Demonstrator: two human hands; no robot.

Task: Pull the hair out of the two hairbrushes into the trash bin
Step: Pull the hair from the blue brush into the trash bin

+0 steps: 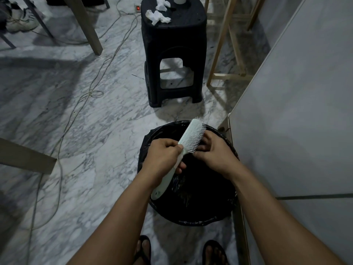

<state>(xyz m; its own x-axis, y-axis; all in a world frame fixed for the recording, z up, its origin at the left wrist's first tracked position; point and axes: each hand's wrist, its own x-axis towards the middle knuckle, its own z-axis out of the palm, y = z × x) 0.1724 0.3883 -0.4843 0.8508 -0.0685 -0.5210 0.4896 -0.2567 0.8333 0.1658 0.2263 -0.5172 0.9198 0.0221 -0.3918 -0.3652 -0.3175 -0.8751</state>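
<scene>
A pale green hairbrush [188,136] is held over a round trash bin [225,213] lined with a black bag. My left hand [162,155] is closed around the brush's handle, head pointing up and away, bristles facing right. My right hand [214,150] is at the bristles, its fingertips pressed into them near the lower half of the head. Whether hair is pinched between those fingers is hidden by the dark background. A second hairbrush is not in view.
A black plastic stool [173,54] stands beyond the bin with crumpled white tissues [158,16] on top. A grey cabinet wall [298,111] rises at the right. Cables [76,104] trail over the marble floor; wooden furniture legs [86,23] stand at the left.
</scene>
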